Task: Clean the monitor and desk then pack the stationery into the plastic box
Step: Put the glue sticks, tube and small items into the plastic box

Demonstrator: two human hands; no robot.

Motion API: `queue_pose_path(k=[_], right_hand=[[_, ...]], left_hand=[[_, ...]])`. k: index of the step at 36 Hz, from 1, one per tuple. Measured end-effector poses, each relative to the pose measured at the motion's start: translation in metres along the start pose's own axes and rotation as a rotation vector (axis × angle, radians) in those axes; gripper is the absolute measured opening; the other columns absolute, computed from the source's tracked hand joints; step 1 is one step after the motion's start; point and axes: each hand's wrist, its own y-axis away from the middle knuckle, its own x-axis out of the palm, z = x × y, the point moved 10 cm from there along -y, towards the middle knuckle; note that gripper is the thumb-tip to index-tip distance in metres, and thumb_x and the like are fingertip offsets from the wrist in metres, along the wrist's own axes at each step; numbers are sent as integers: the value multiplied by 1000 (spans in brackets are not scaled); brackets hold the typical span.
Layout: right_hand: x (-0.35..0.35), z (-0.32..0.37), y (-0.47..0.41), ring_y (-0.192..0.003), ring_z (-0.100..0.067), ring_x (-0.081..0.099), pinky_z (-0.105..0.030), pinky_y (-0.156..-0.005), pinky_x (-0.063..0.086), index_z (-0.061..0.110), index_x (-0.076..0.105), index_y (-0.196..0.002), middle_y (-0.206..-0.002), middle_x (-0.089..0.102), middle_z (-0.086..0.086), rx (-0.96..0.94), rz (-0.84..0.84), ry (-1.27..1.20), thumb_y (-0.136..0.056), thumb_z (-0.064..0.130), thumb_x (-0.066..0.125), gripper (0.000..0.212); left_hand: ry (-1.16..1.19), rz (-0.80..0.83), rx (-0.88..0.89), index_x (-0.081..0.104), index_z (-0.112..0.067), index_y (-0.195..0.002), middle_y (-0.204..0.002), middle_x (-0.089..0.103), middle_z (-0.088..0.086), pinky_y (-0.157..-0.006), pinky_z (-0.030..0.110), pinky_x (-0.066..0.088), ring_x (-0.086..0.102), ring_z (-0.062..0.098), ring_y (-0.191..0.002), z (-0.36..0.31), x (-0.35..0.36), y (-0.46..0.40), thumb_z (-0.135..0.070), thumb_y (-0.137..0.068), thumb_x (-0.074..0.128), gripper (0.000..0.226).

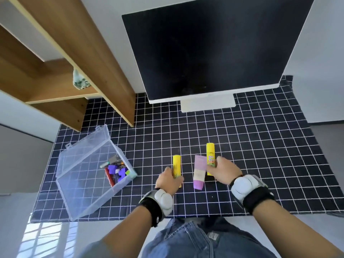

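Stationery: partly packed; pens and purple bits already in plastic box, lid open, left on desk mat
Left to pack: two yellow glue sticks, pink tube
Left hand: fingers curled round glue stick
Right hand: fingers gripping second glue stick
Monitor: screen dark, cleanliness unclear
Writing: "Glue Stick" partly readable; monitor logo too small

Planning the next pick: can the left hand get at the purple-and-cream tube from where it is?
Probably yes. The tube lies bare on the cloth just right of the left hand, nothing between them. But that hand already grips a yellow glue stick, so its fingers aren't free.
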Motion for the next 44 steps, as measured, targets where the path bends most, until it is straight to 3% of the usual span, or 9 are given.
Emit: queue_pose_path(k=[3, 7, 11, 16, 22, 29, 35, 38, 44], right_hand=[[-9, 17, 2, -71, -21, 59, -32, -61, 40, 24, 50, -81, -77, 60, 4, -57, -32, 25, -85, 64, 52, 40], [-16, 41, 3, -79, -26, 61, -35, -67, 44, 20, 51, -90, -85, 62, -1, -113, -50, 47, -87, 57, 51, 37], [-16, 69, 9, -76, -23, 61, -34, -66, 45, 20, 52, -90, -84, 63, 0, -205, -27, 88, -85, 53, 53, 33], [-12, 101, 16, -73, -19, 61, -37, -71, 51, 24, 51, -86, -80, 61, 4, -287, -22, 117, -85, 54, 54, 29], [5, 154, 33, -61, -13, 55, -29, -56, 40, 24, 51, -85, -73, 59, 5, -404, 8, 175, -89, 50, 53, 27], [31, 205, 45, -68, -16, 61, -38, -68, 55, 26, 50, -88, -76, 62, 5, -445, 4, 252, -87, 56, 52, 30], [56, 246, 55, -67, -15, 58, -37, -66, 53, 26, 51, -90, -77, 60, 5, -468, 4, 301, -87, 56, 53, 31], [69, 270, 60, -65, -14, 57, -32, -61, 48, 25, 51, -92, -78, 60, 5, -492, 3, 335, -89, 55, 53, 30], [101, 303, 63, -72, -15, 61, -39, -72, 55, 25, 53, -95, -82, 62, 5, -495, 30, 362, -88, 54, 55, 30]], left_hand=[[53, -36, -1, 50, -14, -95, -78, 58, -4, -55, 26, 39, 54, 14, -65, 5, -13, 8, -35, -88, 62, 25], [87, -96, 7, 49, -16, -92, -75, 56, -7, -54, 24, 38, 52, 9, -61, 13, -32, 19, -37, -89, 63, 26], [133, -142, -22, 50, -17, -90, -76, 57, -5, -63, 29, 44, 53, 14, -66, 30, -46, 35, -39, -88, 65, 27], [215, -157, -18, 53, -16, -96, -79, 59, -3, -60, 28, 47, 53, 13, -65, 44, -64, 52, -39, -90, 64, 27], [240, -250, 2, 56, -14, -92, -73, 55, -4, -61, 24, 45, 50, 11, -61, 72, -98, 70, -35, -92, 63, 22], [287, -276, -23, 56, -20, -101, -88, 66, -1, -60, 23, 48, 60, 12, -68, 127, -127, 71, -44, -90, 61, 27], [315, -320, -59, 59, -22, -97, -85, 67, -3, -58, 25, 44, 60, 12, -69, 174, -156, 67, -49, -87, 65, 29], [316, -349, -96, 61, -22, -97, -85, 67, -4, -65, 30, 50, 62, 13, -73, 200, -170, 62, -43, -82, 64, 26], [343, -346, -131, 60, -15, -85, -74, 60, -5, -61, 30, 43, 56, 18, -70, 240, -185, 46, -41, -81, 63, 26]])
